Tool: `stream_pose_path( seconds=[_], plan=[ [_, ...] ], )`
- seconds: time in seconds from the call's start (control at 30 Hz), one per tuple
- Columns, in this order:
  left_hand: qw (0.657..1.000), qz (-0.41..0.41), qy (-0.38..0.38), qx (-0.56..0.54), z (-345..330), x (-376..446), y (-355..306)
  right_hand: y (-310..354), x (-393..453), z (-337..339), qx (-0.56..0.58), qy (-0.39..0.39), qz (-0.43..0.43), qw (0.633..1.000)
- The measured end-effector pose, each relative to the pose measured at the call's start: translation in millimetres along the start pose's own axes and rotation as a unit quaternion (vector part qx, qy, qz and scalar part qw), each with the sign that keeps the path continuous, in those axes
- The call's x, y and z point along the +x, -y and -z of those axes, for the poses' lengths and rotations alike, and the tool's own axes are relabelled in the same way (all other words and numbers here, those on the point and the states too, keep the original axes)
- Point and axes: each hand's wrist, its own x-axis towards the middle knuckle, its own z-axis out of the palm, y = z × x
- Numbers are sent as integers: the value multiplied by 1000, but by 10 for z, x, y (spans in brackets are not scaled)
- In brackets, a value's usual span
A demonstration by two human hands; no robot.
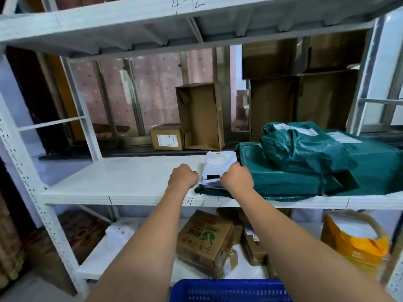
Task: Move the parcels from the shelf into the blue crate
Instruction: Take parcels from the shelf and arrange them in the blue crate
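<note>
A white plastic parcel (219, 163) lies on the white shelf (122, 182) marked 4-3, resting partly on a flat green parcel (212, 190). My left hand (183, 176) grips its left edge and my right hand (236, 179) grips its right edge, both closed into fists. To the right, several green parcels (305, 153) are stacked on the same shelf. The blue crate (229, 290) shows only its far rim at the bottom of the view, below my forearms.
Cardboard boxes (200, 116) stand behind the shelf, one of them open. The lower shelf holds a printed carton (204, 240), smaller boxes and a yellow bag (355, 243). White uprights (43, 205) frame the shelf at left and right.
</note>
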Motion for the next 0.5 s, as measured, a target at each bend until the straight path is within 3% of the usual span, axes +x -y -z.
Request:
stream_pose_path(
  seconds=[0.2,0.37,0.5],
  plan=[
    [995,25,42,-93,-279,102,-243,70,-9,-46,-121,27,15,992],
    [980,53,61,-180,-409,114,-321,88,46,-59,-78,61,-20,995],
    [974,68,29,-212,-396,67,-248,60,-28,-40,-52,35,-12,998]
  ],
)
